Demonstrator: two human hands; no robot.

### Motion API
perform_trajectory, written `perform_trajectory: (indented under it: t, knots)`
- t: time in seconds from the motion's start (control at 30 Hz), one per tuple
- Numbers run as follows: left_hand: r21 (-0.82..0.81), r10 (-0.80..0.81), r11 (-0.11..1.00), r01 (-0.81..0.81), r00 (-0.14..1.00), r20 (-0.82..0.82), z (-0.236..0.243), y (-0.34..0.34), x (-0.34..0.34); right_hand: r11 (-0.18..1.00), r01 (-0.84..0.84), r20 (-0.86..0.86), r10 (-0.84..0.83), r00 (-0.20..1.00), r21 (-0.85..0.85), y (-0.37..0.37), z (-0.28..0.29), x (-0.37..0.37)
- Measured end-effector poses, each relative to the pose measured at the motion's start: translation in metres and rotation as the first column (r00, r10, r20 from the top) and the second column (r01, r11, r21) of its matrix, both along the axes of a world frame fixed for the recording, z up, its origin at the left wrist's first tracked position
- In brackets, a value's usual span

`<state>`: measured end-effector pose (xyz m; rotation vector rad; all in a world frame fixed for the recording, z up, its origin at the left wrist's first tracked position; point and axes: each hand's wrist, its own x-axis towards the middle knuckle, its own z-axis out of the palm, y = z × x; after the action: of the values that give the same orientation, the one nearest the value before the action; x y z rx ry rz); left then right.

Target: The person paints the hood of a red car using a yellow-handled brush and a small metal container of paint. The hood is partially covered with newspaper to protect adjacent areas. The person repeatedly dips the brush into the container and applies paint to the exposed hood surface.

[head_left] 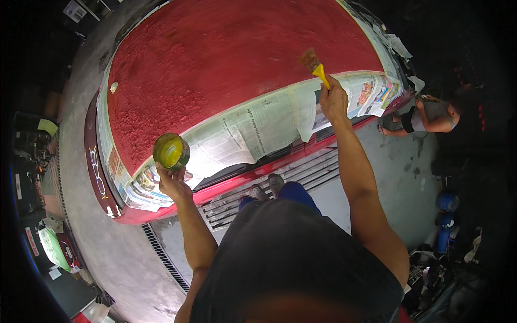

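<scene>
A red car panel (pixel 226 59) with a rough, coated surface fills the upper middle, its edges masked with newspaper (pixel 253 126). My right hand (pixel 334 99) grips a yellow-handled paintbrush (pixel 315 63), whose bristles rest on the red surface near the paper edge. My left hand (pixel 172 180) holds up a small round tin (pixel 171 152) with yellowish-green contents, over the masked lower left edge of the panel.
Another person (pixel 431 116) crouches at the right end of the car. A metal drain grate (pixel 161 253) runs across the concrete floor below me. Blue containers (pixel 446 215) and clutter stand at the right; bags and boxes lie at the lower left.
</scene>
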<state>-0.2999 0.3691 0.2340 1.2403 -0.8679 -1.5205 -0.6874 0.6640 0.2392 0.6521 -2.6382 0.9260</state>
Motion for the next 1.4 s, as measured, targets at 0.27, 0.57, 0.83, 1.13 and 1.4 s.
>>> perform_trajectory:
  t: [0.27,0.57,0.83,1.13,1.4]
  knots:
    - [0.003,0.011,1.000,-0.011,1.000,-0.014,-0.001,-0.010,0.014,0.973,0.025,0.205,-0.073,0.976,0.229,0.008,-0.011,0.002]
    - [-0.046,-0.004,0.999,0.004,1.000,-0.005,0.000,0.022,-0.030,0.946,-0.152,0.035,0.149,0.988,0.288,-0.002,-0.035,0.017]
    - [-0.070,0.026,0.997,-0.022,0.998,0.054,0.028,0.103,-0.086,0.950,-0.180,0.201,0.129,0.971,0.256,0.065,-0.011,-0.043]
    - [-0.074,0.051,0.996,-0.049,0.998,0.032,0.049,0.157,-0.148,0.788,-0.529,0.108,0.525,0.845,0.315,0.061,-0.038,-0.067]
    - [-0.105,0.077,0.992,-0.070,0.995,0.064,0.053,0.177,-0.155,0.957,-0.247,0.248,0.205,0.947,0.151,0.134,-0.017,-0.133]
